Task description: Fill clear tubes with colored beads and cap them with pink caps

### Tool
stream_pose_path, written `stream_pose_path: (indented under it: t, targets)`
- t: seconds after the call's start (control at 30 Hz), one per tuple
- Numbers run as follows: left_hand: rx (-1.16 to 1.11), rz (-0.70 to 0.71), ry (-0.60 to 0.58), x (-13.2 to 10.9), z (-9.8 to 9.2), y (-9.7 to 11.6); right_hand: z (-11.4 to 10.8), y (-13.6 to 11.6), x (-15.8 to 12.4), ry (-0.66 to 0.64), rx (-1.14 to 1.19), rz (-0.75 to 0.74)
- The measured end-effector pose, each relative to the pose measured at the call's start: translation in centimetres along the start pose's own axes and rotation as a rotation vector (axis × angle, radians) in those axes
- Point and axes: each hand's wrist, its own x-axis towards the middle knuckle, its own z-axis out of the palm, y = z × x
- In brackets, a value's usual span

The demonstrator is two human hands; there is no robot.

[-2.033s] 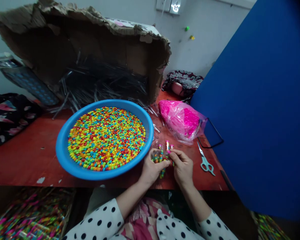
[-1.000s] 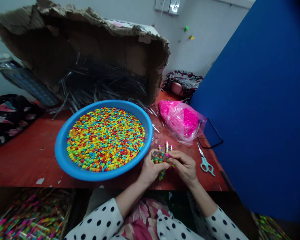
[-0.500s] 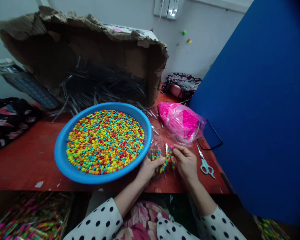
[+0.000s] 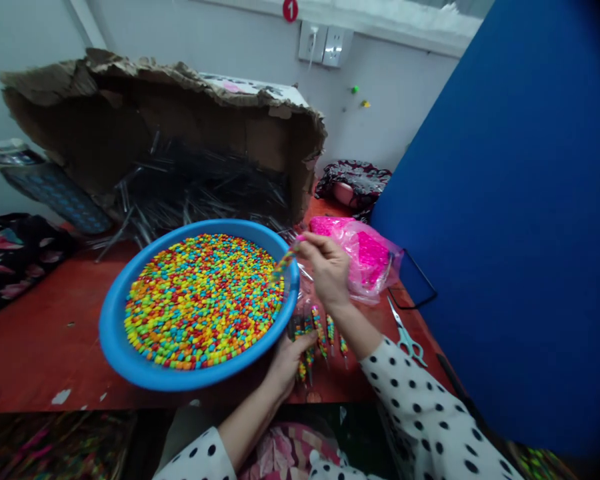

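My right hand (image 4: 327,267) pinches a clear tube (image 4: 283,264) by its pink cap. The tube is filled with colourful pieces and slants down over the right side of a blue basin (image 4: 111,360). Small red, yellow, green, orange and blue candy-like pieces (image 4: 205,300) fill that basin. Below the basin's right rim, my left hand (image 4: 286,363) is closed around a bunch of similar filled tubes (image 4: 305,347), with its thumb on top. A few more filled tubes (image 4: 331,333) lie on the red table beside them.
A torn cardboard box (image 4: 280,133) of clear empty tubes (image 4: 210,187) stands behind the basin. A plastic bag of pink caps (image 4: 370,257) and scissors (image 4: 407,340) lie to the right, near a blue panel (image 4: 500,233). A bottle (image 4: 55,187) leans at left.
My right hand has moved left and away from my body with a filled tube, leaving the bunch for the basin's right rim. My left hand keeps its hold. The view has tilted up slightly.
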Motion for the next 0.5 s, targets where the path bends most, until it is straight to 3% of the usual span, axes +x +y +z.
stream_pose_path:
  t: [0.13,0.27,0.4,0.5]
  targets:
    - [0.034,0.026,-0.043,0.0,-0.1,-0.1,2.2,2.1,-0.7,-0.252,-0.349,-0.080]
    - [0.008,0.078,-0.024,0.0,0.1,0.2,1.0,1.9,-0.7,-0.363,-0.565,-0.207]
    - [0.005,-0.032,-0.067,-0.2,0.1,0.4,-4.4,1.5,-0.6,-0.356,-0.432,-0.100]
    - [-0.010,-0.069,-0.055,-0.2,0.1,0.2,-10.7,2.6,-0.3,-0.101,-0.743,-0.022]
